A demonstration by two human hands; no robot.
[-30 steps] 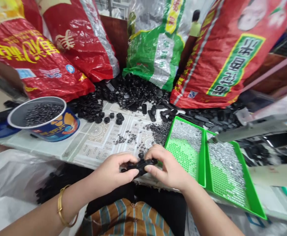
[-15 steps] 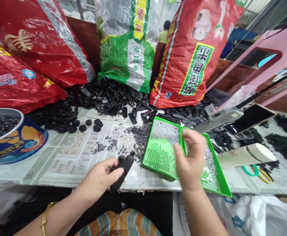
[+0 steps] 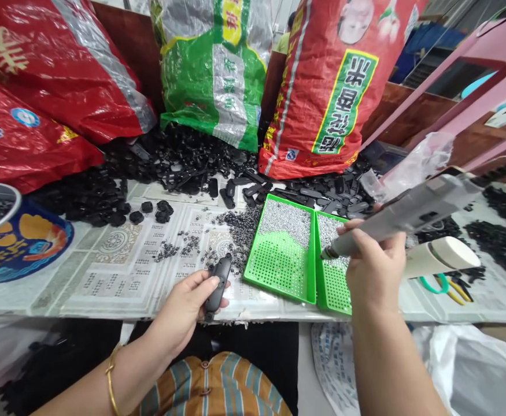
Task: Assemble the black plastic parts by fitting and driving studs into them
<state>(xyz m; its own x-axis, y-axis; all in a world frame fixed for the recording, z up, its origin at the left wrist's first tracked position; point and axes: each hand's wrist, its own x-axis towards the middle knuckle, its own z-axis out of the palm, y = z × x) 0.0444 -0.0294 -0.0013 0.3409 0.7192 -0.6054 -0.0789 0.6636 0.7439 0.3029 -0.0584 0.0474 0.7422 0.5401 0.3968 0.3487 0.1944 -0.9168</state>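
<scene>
In my left hand (image 3: 187,300) is a long black plastic part (image 3: 219,286), gripped between thumb and fingers near the table's front edge. My right hand (image 3: 376,260) is wrapped round a grey electric screwdriver (image 3: 400,211). The driver's dark tip points left and down, over a green perforated tray (image 3: 337,294) of small silver screws. Beside it on the left lies a second green tray (image 3: 279,266), its far half covered with silver screws (image 3: 285,219). Small dark pieces (image 3: 239,237) are scattered on the table between the black part and the trays.
Large red (image 3: 322,98) and green (image 3: 213,86) sacks stand behind heaps of black plastic parts (image 3: 170,162). A blue tub (image 3: 22,242) of small dark pieces sits at left. On the right are a white cylinder (image 3: 443,257), a teal ring (image 3: 435,284) and yellow-handled pliers (image 3: 458,292).
My right hand, empty before, has moved right and taken hold of the electric screwdriver, lifting it over the tray. My left hand has turned the black part so another face shows. The view has shifted.
</scene>
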